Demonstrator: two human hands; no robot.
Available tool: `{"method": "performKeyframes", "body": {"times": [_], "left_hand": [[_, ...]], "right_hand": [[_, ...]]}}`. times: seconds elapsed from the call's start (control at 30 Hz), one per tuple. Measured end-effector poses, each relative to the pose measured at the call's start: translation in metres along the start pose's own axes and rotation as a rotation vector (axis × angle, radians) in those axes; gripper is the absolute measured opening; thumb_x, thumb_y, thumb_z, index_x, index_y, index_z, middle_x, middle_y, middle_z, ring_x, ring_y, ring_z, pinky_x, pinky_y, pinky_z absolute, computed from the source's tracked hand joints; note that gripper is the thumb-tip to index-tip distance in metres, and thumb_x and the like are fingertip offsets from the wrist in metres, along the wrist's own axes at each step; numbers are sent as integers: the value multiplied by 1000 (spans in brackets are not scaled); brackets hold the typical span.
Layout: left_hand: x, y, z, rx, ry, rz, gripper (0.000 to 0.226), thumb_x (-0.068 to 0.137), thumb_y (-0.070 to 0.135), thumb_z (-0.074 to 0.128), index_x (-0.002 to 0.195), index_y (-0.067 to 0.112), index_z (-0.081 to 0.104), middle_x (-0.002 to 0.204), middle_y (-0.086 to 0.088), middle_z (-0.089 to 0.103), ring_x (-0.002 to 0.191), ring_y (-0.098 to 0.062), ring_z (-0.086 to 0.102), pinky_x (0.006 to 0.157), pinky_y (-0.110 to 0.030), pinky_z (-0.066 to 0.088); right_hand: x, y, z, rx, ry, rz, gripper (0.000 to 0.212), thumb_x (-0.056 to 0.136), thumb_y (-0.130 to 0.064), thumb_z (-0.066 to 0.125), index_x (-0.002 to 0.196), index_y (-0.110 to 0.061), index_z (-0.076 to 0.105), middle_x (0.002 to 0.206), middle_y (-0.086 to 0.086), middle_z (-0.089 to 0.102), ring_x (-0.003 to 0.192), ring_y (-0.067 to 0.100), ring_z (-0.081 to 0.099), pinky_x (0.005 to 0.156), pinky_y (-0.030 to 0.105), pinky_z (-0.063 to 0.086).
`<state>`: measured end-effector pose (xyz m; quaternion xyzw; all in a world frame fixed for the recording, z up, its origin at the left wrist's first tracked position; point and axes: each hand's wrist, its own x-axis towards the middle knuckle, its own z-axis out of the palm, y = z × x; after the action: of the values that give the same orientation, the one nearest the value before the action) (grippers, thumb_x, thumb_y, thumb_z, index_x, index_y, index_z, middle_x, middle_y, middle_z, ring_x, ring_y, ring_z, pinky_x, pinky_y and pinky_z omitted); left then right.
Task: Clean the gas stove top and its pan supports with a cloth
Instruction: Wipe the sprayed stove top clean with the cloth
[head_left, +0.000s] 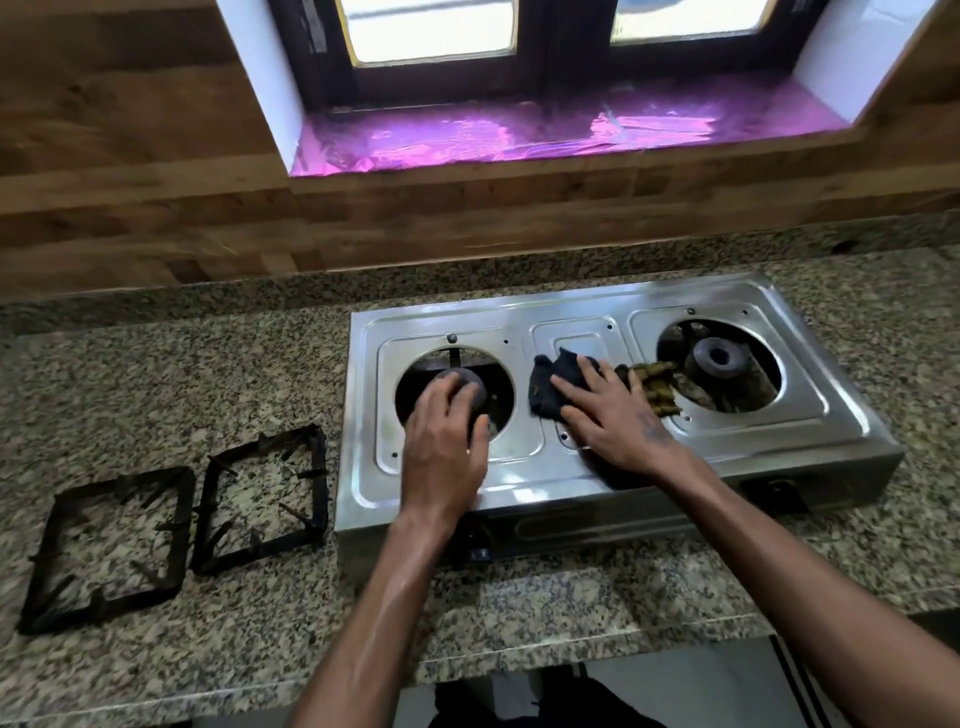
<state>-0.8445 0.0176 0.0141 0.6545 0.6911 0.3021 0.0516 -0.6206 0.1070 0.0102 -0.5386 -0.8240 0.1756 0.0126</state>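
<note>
A steel two-burner gas stove (597, 483) sits on the granite counter. My left hand (444, 447) lies over the left burner head (475, 387), fingers curled round it. My right hand (615, 415) presses flat on a dark blue cloth (545, 387) spread over the middle of the stove top; the cloth's olive patterned end (657, 387) trails toward the right burner (719, 358). Two black square pan supports (111, 545) (262, 499) lie on the counter left of the stove.
The speckled granite counter (208, 374) runs to a wood-panelled wall (156, 182). A window sill lined with shiny purple foil (519, 135) is behind the stove. The counter's front edge (519, 670) is near my body.
</note>
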Motion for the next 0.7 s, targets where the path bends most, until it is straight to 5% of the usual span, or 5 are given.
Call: {"method": "performKeyframes", "body": {"times": [0.1,0.17,0.3,0.57,0.7], "left_hand": [[15,31,18,-70,-34,167,26,89,21,63,113,14,70,114,-2,64,110,-22,55,95,-38,48],[21,48,34,-68,-123,228,27,85,22,67,111,16,70,111,0,64,106,-22,56,90,-37,49],[29,62,58,16,-256,247,30,84,29,67,113,22,67,112,4,60,106,-21,51,90,-36,47],[46,74,54,49,-185,215,8,95,25,53,90,19,50,84,-1,57,81,-25,52,66,-34,34],[60,91,37,-13,-117,190,9,99,29,47,97,19,47,72,-3,60,65,-32,58,54,-34,32]], "right_hand": [[-32,25,-12,166,312,-44,41,93,-18,64,134,-26,62,154,8,42,144,31,33,118,46,24],[-45,45,-15,197,434,26,29,86,-8,68,113,-19,72,120,6,66,116,31,58,100,39,45],[-54,62,-14,161,328,57,19,85,-22,71,104,-21,73,100,0,66,100,26,58,86,40,51],[-36,65,-23,55,333,13,5,90,-24,66,93,-20,64,94,1,61,92,25,54,79,43,49],[-34,65,-51,385,375,48,5,96,-19,56,94,-20,51,83,2,61,80,26,58,68,42,45]]}}
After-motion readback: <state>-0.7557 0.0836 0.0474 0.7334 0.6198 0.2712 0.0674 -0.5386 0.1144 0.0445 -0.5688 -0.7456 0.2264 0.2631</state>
